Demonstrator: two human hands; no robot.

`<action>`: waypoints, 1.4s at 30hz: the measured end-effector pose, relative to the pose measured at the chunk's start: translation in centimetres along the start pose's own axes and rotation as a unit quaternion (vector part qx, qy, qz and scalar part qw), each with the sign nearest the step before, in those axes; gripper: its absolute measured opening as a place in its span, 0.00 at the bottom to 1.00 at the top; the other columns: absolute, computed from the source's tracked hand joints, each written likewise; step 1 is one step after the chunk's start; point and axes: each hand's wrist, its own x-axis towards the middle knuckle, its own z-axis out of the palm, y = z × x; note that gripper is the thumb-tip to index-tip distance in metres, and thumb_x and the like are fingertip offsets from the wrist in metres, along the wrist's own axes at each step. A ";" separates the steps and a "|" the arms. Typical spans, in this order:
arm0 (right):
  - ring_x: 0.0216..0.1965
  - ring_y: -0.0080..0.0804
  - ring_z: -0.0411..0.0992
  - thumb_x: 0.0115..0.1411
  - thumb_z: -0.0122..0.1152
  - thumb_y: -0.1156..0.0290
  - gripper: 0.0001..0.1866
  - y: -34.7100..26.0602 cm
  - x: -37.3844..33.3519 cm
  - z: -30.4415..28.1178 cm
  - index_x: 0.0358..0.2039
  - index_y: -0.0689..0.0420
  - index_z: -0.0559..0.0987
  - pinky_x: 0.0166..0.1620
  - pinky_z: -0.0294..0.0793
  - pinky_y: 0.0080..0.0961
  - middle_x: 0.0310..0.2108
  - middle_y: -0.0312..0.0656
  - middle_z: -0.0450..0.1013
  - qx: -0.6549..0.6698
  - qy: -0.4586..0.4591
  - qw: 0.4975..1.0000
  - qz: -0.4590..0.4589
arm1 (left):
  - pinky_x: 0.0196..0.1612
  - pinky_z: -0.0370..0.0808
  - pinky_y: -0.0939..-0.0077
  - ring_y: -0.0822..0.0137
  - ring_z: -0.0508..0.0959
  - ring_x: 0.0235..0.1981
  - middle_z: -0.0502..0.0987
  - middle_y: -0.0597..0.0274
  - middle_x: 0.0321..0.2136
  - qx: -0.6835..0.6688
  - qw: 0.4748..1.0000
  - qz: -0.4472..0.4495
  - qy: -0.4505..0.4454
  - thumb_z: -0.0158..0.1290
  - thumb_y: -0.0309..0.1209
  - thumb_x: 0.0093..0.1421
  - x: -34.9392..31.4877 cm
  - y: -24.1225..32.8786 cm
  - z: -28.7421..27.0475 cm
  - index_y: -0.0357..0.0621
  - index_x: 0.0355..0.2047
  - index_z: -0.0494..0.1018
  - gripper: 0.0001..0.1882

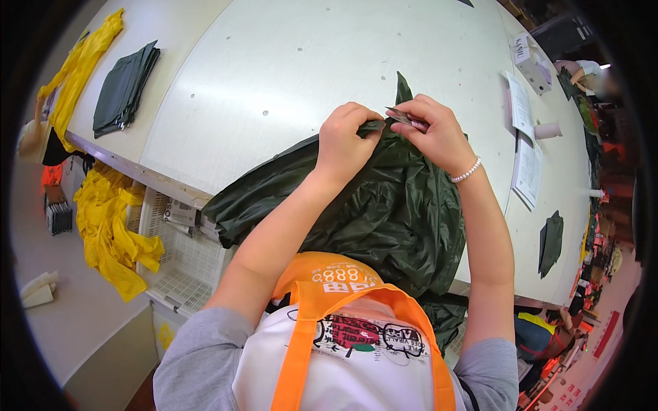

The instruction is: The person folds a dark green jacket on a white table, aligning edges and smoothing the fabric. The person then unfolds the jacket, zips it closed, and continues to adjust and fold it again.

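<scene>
**Two hands pinch the top edge of a dark green garment at a white worktable**

Two bare hands meet at the upper edge of a dark green garment [391,198], a glossy, crumpled thing spread over the near rim of a white table [274,61]. The left hand [346,140] is closed on a fold of the fabric, fingers curled over it. The right hand [432,133], a bead bracelet [466,171] at its wrist, pinches a small flat grey piece [406,118] just beside the left hand's fingertips; what that piece is cannot be told. A point of the cloth stands up just beyond the two grips, while the bulk of the garment hangs below them, toward the person's chest, and spills over the table edge.

Well to the left of the grip lie a folded dark green stack [125,85] and a yellow garment [79,65]; more yellow cloth [113,236] hangs lower down beside a white plastic crate [181,264]. To the right of the grip, papers [524,144] and a small white box [531,61] rest on the table, with another dark green piece [550,241] nearer its right rim. An orange strap [305,342] crosses the person's white apron.
</scene>
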 end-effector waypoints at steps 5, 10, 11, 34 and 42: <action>0.22 0.27 0.64 0.50 0.65 0.77 0.07 -0.1 -0.4 1.2 0.31 0.60 0.79 0.27 0.65 0.20 0.23 0.37 0.68 0.009 0.066 0.997 -0.023 | 0.32 0.73 0.68 0.58 0.75 0.29 0.74 0.60 0.24 0.006 0.997 0.058 0.046 0.59 0.19 0.38 -0.7 -0.1 0.8 0.41 0.24 0.74 0.10; 0.24 0.18 0.63 0.54 0.61 0.78 0.03 -0.4 -0.7 2.6 0.30 0.62 0.77 0.28 0.65 0.18 0.25 0.32 0.69 0.130 0.116 0.984 0.040 | 0.29 0.73 0.71 0.59 0.76 0.27 0.74 0.59 0.23 -0.007 0.996 0.059 0.064 0.60 0.20 0.39 -0.5 0.3 0.6 0.41 0.23 0.74 0.09; 0.24 0.17 0.63 0.55 0.61 0.77 0.04 -0.3 -0.9 3.2 0.30 0.62 0.76 0.28 0.65 0.17 0.25 0.32 0.69 0.157 0.166 0.972 0.046 | 0.29 0.73 0.73 0.60 0.76 0.26 0.75 0.59 0.23 -0.015 0.996 0.055 0.070 0.60 0.20 0.39 -0.4 0.5 0.6 0.40 0.23 0.75 0.08; 0.26 0.40 0.71 0.55 0.63 0.63 0.10 -2.0 -3.0 2.6 0.33 0.55 0.75 0.29 0.70 0.31 0.28 0.39 0.70 -0.173 0.233 0.956 -0.027 | 0.30 0.72 0.81 0.72 0.76 0.25 0.78 0.62 0.24 -0.118 0.989 -0.082 0.044 0.61 0.21 0.46 -0.2 1.2 0.2 0.38 0.26 0.77 0.06; 0.27 0.38 0.72 0.56 0.61 0.61 0.12 -4.7 -2.6 0.2 0.29 0.55 0.73 0.29 0.72 0.33 0.26 0.40 0.69 -0.358 0.094 0.929 -0.010 | 0.26 0.70 0.69 0.60 0.74 0.25 0.71 0.63 0.23 0.038 0.982 0.154 0.103 0.57 0.17 0.31 -0.6 0.3 1.1 0.44 0.24 0.72 0.15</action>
